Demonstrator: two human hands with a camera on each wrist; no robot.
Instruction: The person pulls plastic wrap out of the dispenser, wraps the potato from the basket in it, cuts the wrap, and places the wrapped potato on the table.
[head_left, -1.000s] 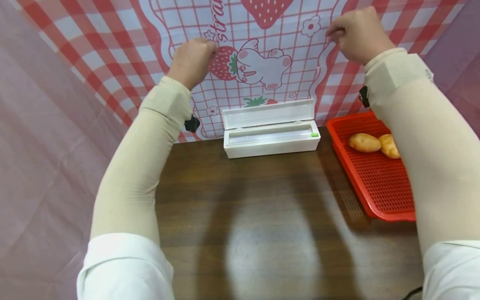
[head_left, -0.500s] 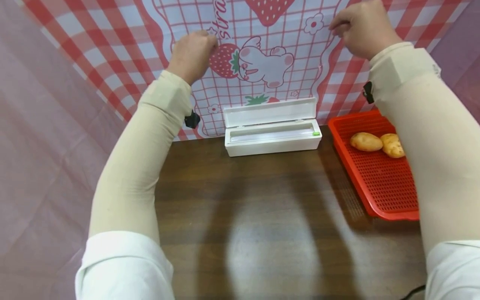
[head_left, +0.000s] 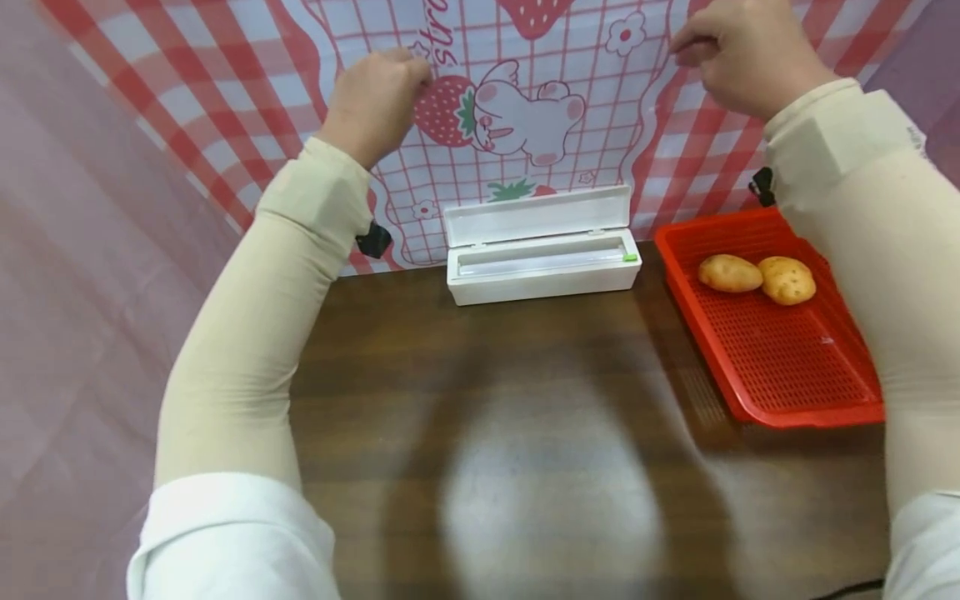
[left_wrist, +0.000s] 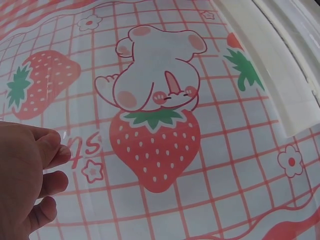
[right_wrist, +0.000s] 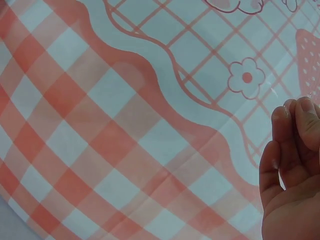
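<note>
Both hands are raised in front of the strawberry-print cloth. My left hand [head_left: 375, 104] pinches with thumb and forefinger what looks like the edge of clear cling film [left_wrist: 67, 134]; only faint sheen and creases show it. My right hand [head_left: 750, 58] pinches too, thumb against fingers, and a small glint by its fingertips [right_wrist: 306, 105] suggests the same film. How far the film stretches between the hands is hard to see. Below them on the table stands a white cling film box [head_left: 543, 287], its lid [head_left: 536, 217] tipped back, a roll inside and a green slider [head_left: 630, 258] at its right end.
At the right a red plastic basket [head_left: 697, 325] holds two potatoes [head_left: 729, 273], partly behind my right forearm. The checked cloth [head_left: 225, 75] hangs behind the brown wooden table [head_left: 540, 400]. A dark cable [head_left: 855, 589] lies at the lower right.
The hands have risen slightly and moved a little apart, the right one outward. The second potato shows fully now beside my right forearm. The box and basket have stayed on the table.
</note>
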